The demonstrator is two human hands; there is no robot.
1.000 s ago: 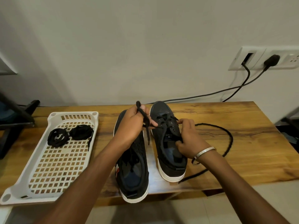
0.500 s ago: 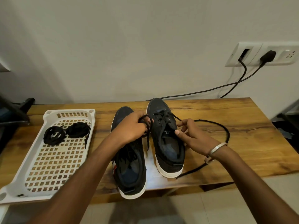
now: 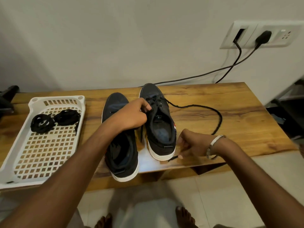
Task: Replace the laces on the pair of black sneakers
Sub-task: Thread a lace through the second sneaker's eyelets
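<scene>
Left hand (image 3: 131, 115) hides lace (image 3: 205, 109) — eyelets

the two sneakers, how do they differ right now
The right sneaker has a lace through its eyelets, trailing across the table; the left sneaker shows no lace. The right sneaker sits farther back; the left sneaker's heel overhangs the table's front edge. The left arm crosses the left sneaker, not the right sneaker. Both are black with white soles, toes toward the wall.

Home room: wooden table (image 3: 230, 102), wall socket (image 3: 263, 35), tiled floor (image 3: 213, 195).
</scene>
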